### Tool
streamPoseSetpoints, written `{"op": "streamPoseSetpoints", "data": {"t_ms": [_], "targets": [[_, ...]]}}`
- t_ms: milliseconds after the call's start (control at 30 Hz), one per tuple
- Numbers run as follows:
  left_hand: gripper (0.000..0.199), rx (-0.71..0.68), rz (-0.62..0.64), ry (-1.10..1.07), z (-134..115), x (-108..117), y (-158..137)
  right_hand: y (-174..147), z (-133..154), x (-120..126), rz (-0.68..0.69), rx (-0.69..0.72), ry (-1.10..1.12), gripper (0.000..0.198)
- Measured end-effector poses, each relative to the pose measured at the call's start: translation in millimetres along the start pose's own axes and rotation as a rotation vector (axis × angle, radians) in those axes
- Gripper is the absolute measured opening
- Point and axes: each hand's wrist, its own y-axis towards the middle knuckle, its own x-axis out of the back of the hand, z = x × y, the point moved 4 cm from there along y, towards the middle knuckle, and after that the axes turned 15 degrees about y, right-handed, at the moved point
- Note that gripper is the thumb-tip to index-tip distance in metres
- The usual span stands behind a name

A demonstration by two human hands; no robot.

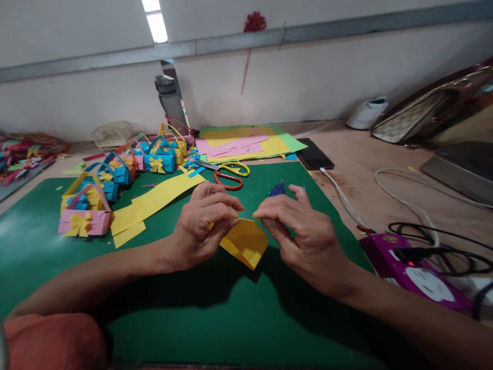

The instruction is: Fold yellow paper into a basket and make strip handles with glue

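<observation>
My left hand (208, 221) pinches the upper left edge of a folded piece of yellow paper (246, 244) between thumb and fingers. The paper is held above the green mat (185, 318), its lower corner pointing down. At the paper's upper right corner is my right hand (302, 236), thumb and forefinger pressed together, little finger raised. Whether these fingertips grip anything is hidden from me. Just behind the right hand shows a small dark blue object (277, 189), partly covered. Scissors (229, 174) with one red and one yellow handle loop lie beyond my hands.
Several small paper baskets with bows (85, 218) stand at left. Yellow strips (154, 203) lie beside them. Coloured sheets (239, 141), a grey bottle (169, 103) and a phone (314, 154) are at the back. A purple power strip (416, 272) with cables sits at right.
</observation>
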Motion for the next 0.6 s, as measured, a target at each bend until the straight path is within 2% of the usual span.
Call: {"op": "streamPoseSetpoints", "data": {"t_ms": [100, 400, 600], "targets": [[0.010, -0.006, 0.005, 0.004, -1, -1, -1, 0, 0, -2, 0.000, -0.002, 0.007, 0.010], [0.011, 0.046, 0.095, 0.045, -7, -11, -3, -4, 1, -14, 0.030, 0.101, -0.078, 0.013], [0.011, 0.069, 0.089, 0.070, -6, -1, 1, -4, 4, -10, -0.015, 0.125, -0.127, 0.013]]}}
